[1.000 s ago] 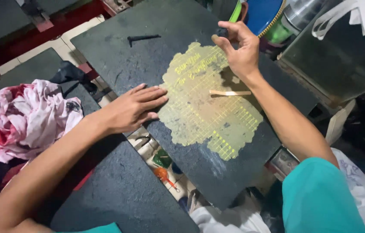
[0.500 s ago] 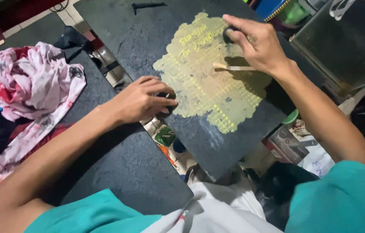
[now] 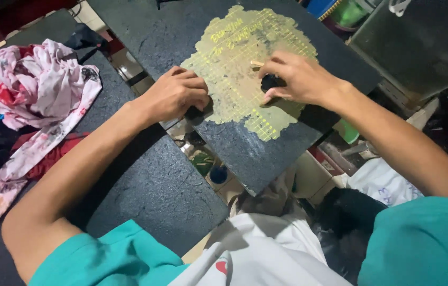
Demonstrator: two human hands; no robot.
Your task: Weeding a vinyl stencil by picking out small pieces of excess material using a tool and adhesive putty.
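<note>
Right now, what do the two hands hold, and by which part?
The right hand pinches a small dark object from above on the yellow patch. The left hand grips the dark board at its left edge.

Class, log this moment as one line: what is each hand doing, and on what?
left hand: fist at yellow patch's edge | right hand: pressing small dark object on yellow patch | surface: dark board

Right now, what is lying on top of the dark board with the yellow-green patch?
On the dark board rest the left hand at its edge and the right hand, gripping a small black object. A wooden stick peeks out; the rest is covered.
</note>
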